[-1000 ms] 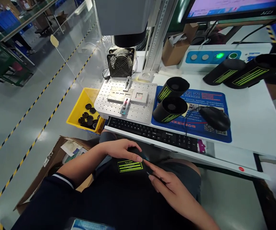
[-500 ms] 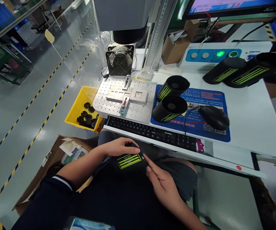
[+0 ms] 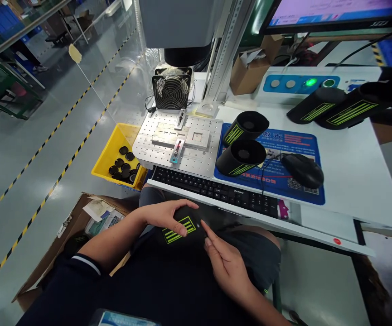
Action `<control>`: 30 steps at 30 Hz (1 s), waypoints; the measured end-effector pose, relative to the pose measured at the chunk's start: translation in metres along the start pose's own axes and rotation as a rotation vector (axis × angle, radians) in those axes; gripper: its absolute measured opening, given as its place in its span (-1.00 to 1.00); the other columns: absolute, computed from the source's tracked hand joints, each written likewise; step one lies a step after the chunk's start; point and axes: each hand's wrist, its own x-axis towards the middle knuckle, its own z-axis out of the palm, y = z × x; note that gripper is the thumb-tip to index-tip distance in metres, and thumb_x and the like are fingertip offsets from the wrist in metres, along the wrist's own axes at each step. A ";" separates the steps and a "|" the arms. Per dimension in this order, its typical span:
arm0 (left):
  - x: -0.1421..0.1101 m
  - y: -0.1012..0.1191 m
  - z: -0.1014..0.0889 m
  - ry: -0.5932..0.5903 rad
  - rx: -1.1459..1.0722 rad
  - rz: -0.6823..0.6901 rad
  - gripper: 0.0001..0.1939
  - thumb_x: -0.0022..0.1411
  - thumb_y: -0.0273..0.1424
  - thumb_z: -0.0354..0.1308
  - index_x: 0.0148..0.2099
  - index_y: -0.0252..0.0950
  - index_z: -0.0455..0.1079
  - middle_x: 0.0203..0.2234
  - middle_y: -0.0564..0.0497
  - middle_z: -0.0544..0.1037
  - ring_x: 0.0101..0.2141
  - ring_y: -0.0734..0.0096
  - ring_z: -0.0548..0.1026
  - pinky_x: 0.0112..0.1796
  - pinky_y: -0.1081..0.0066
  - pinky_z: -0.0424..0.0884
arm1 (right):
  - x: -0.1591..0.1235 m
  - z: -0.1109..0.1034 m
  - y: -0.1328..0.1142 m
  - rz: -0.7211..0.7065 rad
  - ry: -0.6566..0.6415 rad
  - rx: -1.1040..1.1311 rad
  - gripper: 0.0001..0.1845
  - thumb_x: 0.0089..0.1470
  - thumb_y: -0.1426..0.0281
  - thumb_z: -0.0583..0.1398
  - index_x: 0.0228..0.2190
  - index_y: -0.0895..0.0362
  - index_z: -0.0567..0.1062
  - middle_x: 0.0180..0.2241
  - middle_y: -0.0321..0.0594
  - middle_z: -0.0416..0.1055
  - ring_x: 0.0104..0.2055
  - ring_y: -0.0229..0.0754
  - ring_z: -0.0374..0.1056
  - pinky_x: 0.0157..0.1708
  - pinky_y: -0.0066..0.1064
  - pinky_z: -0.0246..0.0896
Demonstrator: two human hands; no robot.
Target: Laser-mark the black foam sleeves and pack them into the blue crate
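Far left: cardboard box (image 3: 46, 260) with papers in it, then yellow bin (image 3: 112, 152) holding loose black discs (image 3: 118, 162). Neither in play right now.

Left hand (image 3: 163, 213): thumb and fingers spread around the held black cylinder (image 3: 191, 226), thumb lying over its green-striped label, fingers on the far side. Cylinder is over the lap, tilted, label facing up. Grip looks secure; I'd keep the thumb planted and not sliding, so the label doesn't get rubbed.

Right hand (image 3: 228, 267): thumb and forefinger close together, forefinger reaching to the cylinder's right end. Can't tell if anything thin is pinched there; too dark. Contact also unclear. For clean work at that end: light fingertip pressure, brace the body with the left, turn the cylinder rather than bending the wrist.

Further right on the surface (image 3: 350, 167): two upright cylinders (image 3: 241, 156) on the blue mat (image 3: 273, 192), then black mouse (image 3: 302, 170), then more labelled cylinders (image 3: 318, 106) lying over near the button panel (image 3: 300, 83).
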 end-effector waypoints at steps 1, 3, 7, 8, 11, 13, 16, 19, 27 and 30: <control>-0.001 0.002 0.002 0.017 -0.021 -0.009 -0.03 -0.15 -0.14 0.55 0.28 -0.21 0.25 -0.11 -0.01 0.50 -0.15 0.27 0.49 -0.09 0.31 0.43 | -0.001 0.001 0.000 0.009 0.011 0.008 -0.50 0.35 0.42 0.05 0.27 0.19 0.36 -0.48 -0.32 0.42 -0.46 -0.28 0.38 -0.37 -0.47 0.37; -0.001 0.005 0.008 0.076 -0.078 -0.004 -0.11 -0.08 -0.20 0.52 0.26 -0.21 0.27 -0.11 -0.02 0.49 -0.15 0.28 0.49 -0.09 0.30 0.43 | -0.001 0.002 0.001 0.047 0.053 0.036 -0.49 0.36 0.40 0.03 0.29 0.16 0.33 -0.51 -0.35 0.37 -0.51 -0.30 0.32 -0.44 -0.47 0.32; 0.006 0.010 0.020 0.133 -0.156 0.128 -0.27 -0.05 -0.27 0.52 0.15 -0.25 0.36 -0.07 -0.05 0.50 -0.08 0.23 0.47 -0.02 0.27 0.39 | -0.002 0.003 0.003 0.129 0.174 0.137 -0.48 0.37 0.35 0.04 0.30 0.13 0.30 -0.55 -0.39 0.25 -0.55 -0.33 0.18 -0.53 -0.48 0.19; 0.008 0.010 0.021 0.133 -0.159 0.157 -0.31 -0.05 -0.28 0.52 0.12 -0.27 0.39 -0.07 -0.05 0.51 -0.07 0.22 0.47 -0.01 0.27 0.39 | -0.002 0.003 0.003 0.146 0.197 0.168 -0.48 0.37 0.34 0.05 0.30 0.13 0.31 -0.54 -0.39 0.24 -0.55 -0.33 0.17 -0.53 -0.48 0.17; 0.012 0.004 0.020 0.087 -0.193 0.191 -0.26 -0.06 -0.29 0.52 0.17 -0.26 0.38 -0.05 -0.08 0.52 -0.04 0.19 0.47 0.04 0.26 0.35 | -0.004 0.001 0.004 0.207 0.258 0.289 -0.48 0.35 0.31 0.09 0.29 0.08 0.33 -0.50 -0.36 0.25 -0.52 -0.33 0.16 -0.52 -0.47 0.17; 0.013 -0.002 0.017 0.020 -0.302 0.197 -0.14 -0.08 -0.22 0.52 0.25 -0.28 0.33 0.00 -0.14 0.52 0.00 0.13 0.48 0.06 0.23 0.34 | -0.004 -0.003 0.002 0.241 0.328 0.374 -0.49 0.35 0.31 0.10 0.28 0.04 0.34 -0.48 -0.36 0.24 -0.51 -0.33 0.15 -0.52 -0.47 0.15; 0.012 -0.011 0.013 -0.038 -0.601 0.227 0.02 -0.13 0.10 0.43 0.28 -0.33 0.30 -0.11 -0.20 0.56 -0.17 0.05 0.57 -0.15 0.20 0.46 | -0.003 -0.012 -0.002 0.253 0.448 0.473 -0.52 0.34 0.32 0.13 0.24 0.00 0.40 -0.51 -0.38 0.17 -0.52 -0.34 0.10 -0.55 -0.48 0.09; 0.011 -0.012 0.010 0.065 -0.822 0.265 0.17 -0.28 0.41 0.22 0.22 -0.30 0.33 -0.34 -0.08 0.54 -0.50 0.29 0.50 -0.48 0.35 0.38 | -0.001 -0.017 -0.003 0.268 0.504 0.530 -0.54 0.32 0.32 0.16 0.21 0.00 0.44 -0.53 -0.38 0.16 -0.52 -0.33 0.10 -0.56 -0.47 0.06; 0.008 0.007 0.005 0.279 -0.851 0.149 0.02 -0.14 0.43 0.06 0.13 -0.25 0.37 -0.47 0.03 0.35 -0.58 0.45 0.30 -0.57 0.41 0.23 | 0.001 -0.016 0.001 0.320 0.445 0.605 -0.51 0.28 0.24 0.20 0.21 0.01 0.44 -0.52 -0.36 0.14 -0.52 -0.33 0.08 -0.57 -0.47 0.05; 0.008 0.007 0.002 0.365 -0.771 0.110 -0.12 0.02 0.30 0.11 0.17 -0.23 0.33 -0.46 0.03 0.32 -0.55 0.43 0.30 -0.52 0.38 0.29 | 0.002 -0.018 0.002 0.302 0.434 0.635 -0.49 0.28 0.21 0.20 0.22 0.02 0.42 -0.53 -0.37 0.14 -0.52 -0.32 0.09 -0.56 -0.46 0.08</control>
